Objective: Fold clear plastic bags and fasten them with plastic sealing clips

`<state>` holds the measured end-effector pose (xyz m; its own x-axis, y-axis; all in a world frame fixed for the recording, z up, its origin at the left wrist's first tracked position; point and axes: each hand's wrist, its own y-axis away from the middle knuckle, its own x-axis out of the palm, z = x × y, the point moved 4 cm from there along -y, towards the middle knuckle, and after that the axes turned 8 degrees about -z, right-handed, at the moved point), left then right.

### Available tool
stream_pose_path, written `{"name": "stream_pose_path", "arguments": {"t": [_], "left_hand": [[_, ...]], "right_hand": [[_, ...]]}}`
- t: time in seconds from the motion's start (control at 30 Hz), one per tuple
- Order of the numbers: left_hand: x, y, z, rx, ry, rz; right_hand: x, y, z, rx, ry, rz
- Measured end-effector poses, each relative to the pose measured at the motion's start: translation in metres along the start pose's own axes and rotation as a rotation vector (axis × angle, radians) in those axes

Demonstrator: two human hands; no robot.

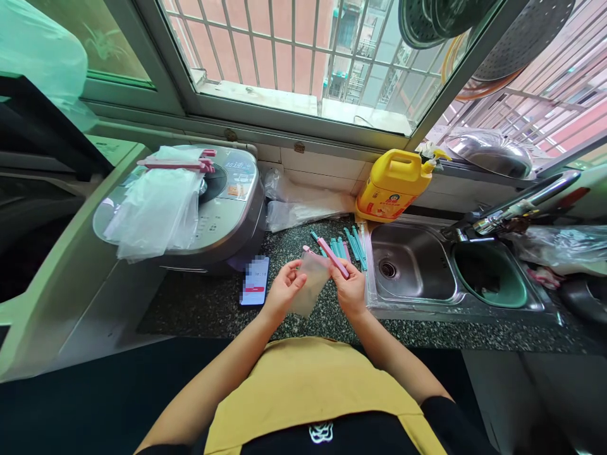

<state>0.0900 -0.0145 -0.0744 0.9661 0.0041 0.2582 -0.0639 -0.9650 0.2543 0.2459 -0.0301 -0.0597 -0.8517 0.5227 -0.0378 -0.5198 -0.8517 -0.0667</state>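
My left hand (286,287) pinches the left side of a small translucent plastic bag (310,285) above the dark speckled counter. In my right hand (349,287) is a pink bag sealing clip (332,258), slanting up and to the left along the bag's top right edge. Whether the clip grips the bag I cannot tell. Just behind my hands, several teal sealing clips (356,246) lie on the counter beside the sink, with a pink one among them. A phone with a lit screen (255,281) lies left of my left hand.
A rice cooker (237,212) at left carries a pile of clear bags (164,212) with pink clips. Flattened plastic bags (303,208) lie by the wall. A yellow detergent jug (393,186) stands behind the steel sink (412,292), which holds a green basin (515,294) under the faucet (526,205).
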Motion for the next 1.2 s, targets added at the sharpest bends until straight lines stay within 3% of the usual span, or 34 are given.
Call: {"name": "stream_pose_path", "arguments": {"t": [0.1, 0.27, 0.37, 0.47, 0.57, 0.67, 0.87, 1.07, 1.2], "left_hand": [[0.0, -0.005, -0.002, -0.076, -0.023, 0.012], [-0.002, -0.012, -0.021, 0.008, 0.013, 0.042], [0.002, -0.013, -0.025, -0.03, 0.026, 0.087], [0.004, -0.013, -0.024, -0.079, 0.025, 0.037], [0.003, -0.012, -0.024, -0.065, 0.011, -0.011], [0.0, -0.012, -0.025, -0.032, -0.01, -0.04], [-0.004, -0.012, -0.027, -0.004, -0.038, -0.054], [-0.003, -0.01, -0.028, -0.012, -0.032, -0.044], [-0.002, -0.01, -0.023, -0.032, 0.022, -0.08]], "right_hand": [[-0.001, 0.001, -0.007, -0.007, -0.065, 0.007], [-0.005, 0.004, -0.013, -0.019, -0.123, 0.11], [-0.005, 0.009, -0.016, -0.046, -0.082, 0.2], [-0.003, 0.013, -0.019, -0.065, -0.105, 0.245], [-0.005, 0.014, -0.018, -0.073, -0.148, 0.209], [-0.008, 0.013, -0.014, -0.024, -0.183, 0.209], [-0.009, 0.016, -0.007, 0.219, -0.247, 0.398], [-0.01, 0.016, -0.005, 0.21, -0.248, 0.432], [-0.012, 0.015, -0.005, 0.169, -0.286, 0.387]]}}
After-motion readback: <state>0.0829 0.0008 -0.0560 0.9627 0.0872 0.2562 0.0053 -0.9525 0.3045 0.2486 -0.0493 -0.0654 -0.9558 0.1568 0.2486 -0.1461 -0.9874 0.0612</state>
